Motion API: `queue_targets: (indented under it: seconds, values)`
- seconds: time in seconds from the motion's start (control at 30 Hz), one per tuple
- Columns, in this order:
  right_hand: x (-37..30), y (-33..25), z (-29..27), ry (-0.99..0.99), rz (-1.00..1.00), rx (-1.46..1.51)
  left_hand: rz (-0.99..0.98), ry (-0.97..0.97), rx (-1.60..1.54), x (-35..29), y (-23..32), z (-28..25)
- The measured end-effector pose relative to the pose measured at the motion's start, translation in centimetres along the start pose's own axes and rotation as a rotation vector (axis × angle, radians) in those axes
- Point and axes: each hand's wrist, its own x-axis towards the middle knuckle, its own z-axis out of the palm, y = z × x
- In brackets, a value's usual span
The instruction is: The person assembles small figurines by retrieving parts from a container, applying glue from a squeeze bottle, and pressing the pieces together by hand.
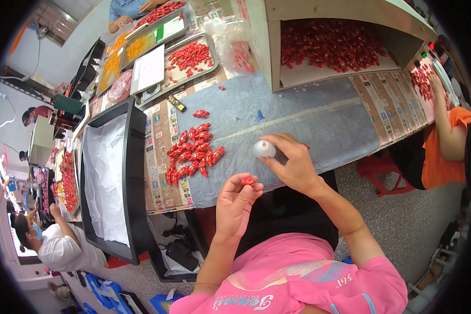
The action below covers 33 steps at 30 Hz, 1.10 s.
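Observation:
Between the thumb and fingers of my left hand [234, 203] is a small shiny red plastic piece [247, 181], held just off the table's front edge. My right hand [294, 166] is wrapped round a white bulb-shaped bottle [264, 149] with a small brownish tip facing up. The bottle is above the blue mat, to the right of and a little beyond the red piece. A loose pile of similar red pieces [191, 152] lies on the mat to the left of both hands. Another small red piece partly shows behind my right fingers.
A black tray [133, 178] lined with white paper stands at the left. Farther back are a metal tray [210, 47] of red pieces, a clear bag [238, 52] and a yellow-black tube [176, 103]. A cream box [273, 52] full of red pieces stands beyond the blue mat [319, 118]. Other people sit around.

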Motion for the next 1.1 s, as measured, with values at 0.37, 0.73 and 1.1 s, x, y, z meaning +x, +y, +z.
queue_targets:
  seconds: [0.37,0.73,1.1]
  values:
    - [-5.3,-1.9,-6.5,0.035,0.340,0.401,-0.148,-0.124,0.036,0.5,-0.3,-0.2]
    - [-6.8,-0.4,-6.5,0.192,0.242,0.604,-0.204,-0.183,0.087,0.9,-0.6,0.8]
    - [-6.7,-1.3,-5.7,0.216,0.323,0.572,-0.201,-0.195,0.113,1.0,-1.0,0.5]
